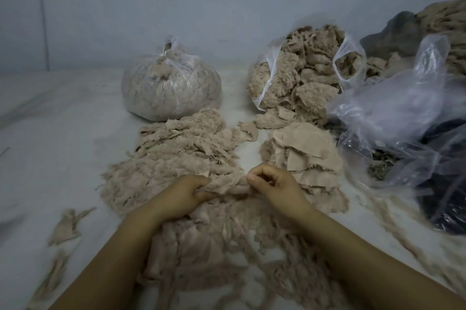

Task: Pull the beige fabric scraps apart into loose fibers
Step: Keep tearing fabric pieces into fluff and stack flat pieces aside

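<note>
Two hands are clamping one beige scrap (227, 187): left hand (182, 194) gripping its nine o'clock end, right hand (271, 183) pinching its three o'clock end, long axis running between them.

no readable text, labels or numbers

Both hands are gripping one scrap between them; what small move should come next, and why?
Probably draw the left hand and right hand apart sideways: both pinch the same scrap, which stretches between them thinned but unbroken, so more pull should tear it into fibers.
</note>
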Demonstrator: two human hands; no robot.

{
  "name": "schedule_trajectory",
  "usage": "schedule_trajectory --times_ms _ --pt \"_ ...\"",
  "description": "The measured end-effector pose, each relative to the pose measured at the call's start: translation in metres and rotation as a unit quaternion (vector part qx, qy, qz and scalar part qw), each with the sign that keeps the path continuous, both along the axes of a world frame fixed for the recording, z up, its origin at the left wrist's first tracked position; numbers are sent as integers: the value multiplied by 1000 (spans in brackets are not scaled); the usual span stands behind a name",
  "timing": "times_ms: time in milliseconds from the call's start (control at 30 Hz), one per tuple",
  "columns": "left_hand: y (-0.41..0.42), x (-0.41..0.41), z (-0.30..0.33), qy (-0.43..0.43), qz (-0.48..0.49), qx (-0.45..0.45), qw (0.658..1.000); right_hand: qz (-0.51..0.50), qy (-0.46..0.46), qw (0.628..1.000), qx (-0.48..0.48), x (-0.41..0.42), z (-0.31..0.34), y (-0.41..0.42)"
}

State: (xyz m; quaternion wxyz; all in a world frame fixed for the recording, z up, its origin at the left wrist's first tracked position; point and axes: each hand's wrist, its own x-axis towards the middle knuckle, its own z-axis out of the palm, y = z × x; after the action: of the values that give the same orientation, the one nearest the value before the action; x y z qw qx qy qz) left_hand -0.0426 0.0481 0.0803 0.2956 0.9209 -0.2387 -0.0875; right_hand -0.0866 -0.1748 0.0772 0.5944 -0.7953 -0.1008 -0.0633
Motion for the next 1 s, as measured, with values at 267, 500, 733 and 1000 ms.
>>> schedule_trajectory --times_ms 267,500,733,1000 --pt "-21 -4 14 -138 -70 -3 988 59 194 979 -40 13 12 18" --pt "-5 3 6 -188 10 88 978 -68 126 987 75 12 6 12" --pt "-23 -5 28 20 -14 -161 987 -65 73 988 119 13 6 -2" --pt "-73 -12 17 122 100 -361 919 -78 6 976 204 10 14 1"
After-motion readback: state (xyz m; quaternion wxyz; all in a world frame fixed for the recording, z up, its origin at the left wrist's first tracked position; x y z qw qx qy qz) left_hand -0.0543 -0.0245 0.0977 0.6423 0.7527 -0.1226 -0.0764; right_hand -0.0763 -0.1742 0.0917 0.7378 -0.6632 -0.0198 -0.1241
